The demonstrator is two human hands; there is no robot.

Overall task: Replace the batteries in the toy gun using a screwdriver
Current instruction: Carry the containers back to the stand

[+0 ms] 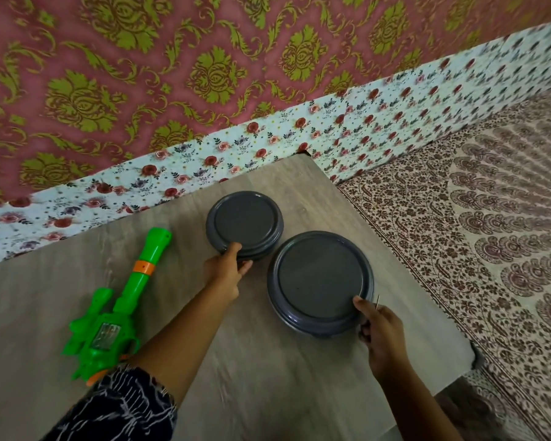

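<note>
Both grips were closed on the dark grey round containers when I looked down from the head camera. My left hand (225, 271) had its thumb on top of the rim of the farther container (245, 225) and its fingers curled under the near side, so that grip was pinching the edge. That container sat near the far edge of the counter (268, 377), close to the far right corner. My right hand (380, 332) gripped the nearer container (319, 281) the same way, thumb on the rim and fingers wrapped round its side, at the part closest to the counter's right edge. A thin metal pin or rod (378, 301) stood up just above the right hand; I could not tell whether it was the screwdriver or what held it. Each container showed a flat, round surface on top, and the two stood just beside one another, nearly touching. The green toy gun (118, 307) lay flat on the left part of the counter, well apart from the left hand, its barrel with an orange band pointing toward the far edge and its body toward the near edge, where my patterned dark sleeve (118, 405) covered its end. A floral cloth (347, 122) ran along the counter's far edge, and a patterned bedsheet (490, 233) lay beyond the right edge.
</note>
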